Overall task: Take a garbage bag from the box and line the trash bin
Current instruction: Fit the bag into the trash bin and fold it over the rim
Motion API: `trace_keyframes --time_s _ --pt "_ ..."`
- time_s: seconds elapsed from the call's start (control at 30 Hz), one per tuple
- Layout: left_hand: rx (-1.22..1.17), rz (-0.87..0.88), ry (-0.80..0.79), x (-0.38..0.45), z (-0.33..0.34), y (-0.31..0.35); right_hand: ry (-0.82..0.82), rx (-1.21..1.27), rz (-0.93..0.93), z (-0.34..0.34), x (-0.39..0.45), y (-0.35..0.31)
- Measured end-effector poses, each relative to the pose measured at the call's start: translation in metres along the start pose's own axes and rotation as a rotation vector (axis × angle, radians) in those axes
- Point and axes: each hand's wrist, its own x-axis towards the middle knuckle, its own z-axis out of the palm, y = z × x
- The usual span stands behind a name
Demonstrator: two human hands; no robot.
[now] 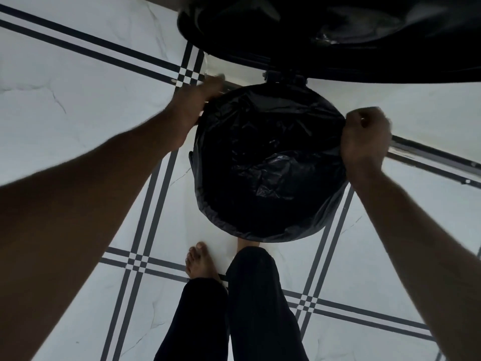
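A round trash bin [194, 162] stands on the floor in the middle of the head view. A black garbage bag [270, 162] fills its inside and is folded out over its rim. My left hand [194, 105] grips the bag's edge at the bin's far left rim. My right hand [364, 136] is closed on the bag's edge at the right rim. The bin's open lid [338, 29] stands up at the top of the view, dark and close to the camera. The box of bags is out of sight.
White marble floor tiles [78, 113] with dark double stripes lie all around. My bare left foot [200, 261] and my dark trousers [255, 303] are just in front of the bin; the right foot is under the bin's near edge.
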Motion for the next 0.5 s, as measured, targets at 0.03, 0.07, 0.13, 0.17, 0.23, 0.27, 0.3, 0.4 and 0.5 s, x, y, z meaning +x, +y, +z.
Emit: trace_keyframes --time_s 0.03,0.07,0.13,0.17,0.23,0.27,0.3,0.4,0.5 --pt "-0.050 0.052 0.009 -0.001 -0.004 -0.010 0.129 -0.077 -0.122 -0.007 -0.017 -0.002" --pt "-0.164 0.077 -0.027 0.003 -0.026 0.011 0.218 -0.112 -0.246 -0.013 -0.034 -0.003" --pt "-0.370 0.111 -0.195 0.019 -0.131 0.116 0.168 -0.104 -0.477 -0.016 -0.066 -0.012" --pt "-0.539 0.157 -0.285 0.027 -0.198 0.184 0.035 -0.081 -0.543 -0.010 -0.078 -0.015" --pt "-0.727 0.365 -0.334 0.024 -0.291 0.291 -0.270 -0.154 -0.608 0.018 -0.092 -0.015" --pt "-0.767 0.437 -0.409 0.018 -0.316 0.301 -0.365 -0.239 -0.642 0.037 -0.092 -0.011" --pt "-0.781 0.487 -0.452 0.013 -0.322 0.306 -0.432 -0.329 -0.662 0.057 -0.086 -0.006" --pt "-0.786 0.467 -0.406 0.019 -0.316 0.303 -0.630 -0.552 -0.600 0.111 -0.052 0.014" --pt "-0.850 0.462 -0.480 0.028 -0.314 0.302 -0.708 -0.805 -0.543 0.140 -0.027 0.038"
